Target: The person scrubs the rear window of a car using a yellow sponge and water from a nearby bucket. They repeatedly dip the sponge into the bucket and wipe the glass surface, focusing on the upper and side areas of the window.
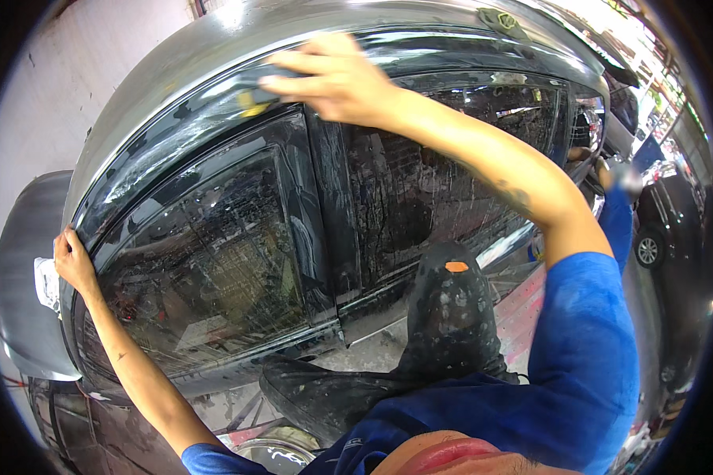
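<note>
A car with a grey roof (172, 65) and dark side windows fills the view before me. My right hand (333, 77) presses a dark-and-yellow pad (254, 103) against the glossy black upper door frame (154, 145). The hand and pad are blurred, and the fingers partly hide the pad. Whitish wet streaks mark the frame beside it. My left hand (75, 258) is curled around the edge of the car body at the far left. Below the frame, one side window (214, 237) and another side window (392, 208) show spots and runs.
A green cloth (502, 22) lies on the roof. My bent knee (451, 303) is close to the door. A bucket (273, 454) of liquid stands below me, beside a pinkish plank (520, 314). At right are another person's blue sleeve (618, 222) and a dark vehicle (659, 225).
</note>
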Demonstrator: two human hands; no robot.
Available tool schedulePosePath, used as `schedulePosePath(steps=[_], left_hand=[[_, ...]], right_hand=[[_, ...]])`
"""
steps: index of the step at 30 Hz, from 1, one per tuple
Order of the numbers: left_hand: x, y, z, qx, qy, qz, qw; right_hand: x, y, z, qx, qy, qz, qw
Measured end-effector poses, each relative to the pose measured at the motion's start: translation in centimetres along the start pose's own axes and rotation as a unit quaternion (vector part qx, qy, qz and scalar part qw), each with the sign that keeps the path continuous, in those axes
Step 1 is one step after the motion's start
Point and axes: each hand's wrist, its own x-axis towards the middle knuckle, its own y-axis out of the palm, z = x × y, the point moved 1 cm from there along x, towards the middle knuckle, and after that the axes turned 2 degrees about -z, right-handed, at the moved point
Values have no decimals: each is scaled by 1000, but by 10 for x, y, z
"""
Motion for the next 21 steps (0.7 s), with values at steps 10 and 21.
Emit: schedulePosePath(steps=[10,21], left_hand=[[-2,-4,-5,1,8,-22,1000],[-1,-2,4,-8,14,-27,1000]], right_hand=[[-8,-4,-14,-9,-14,20,1000],[-27,-21,-15,-30,1,6,1000]])
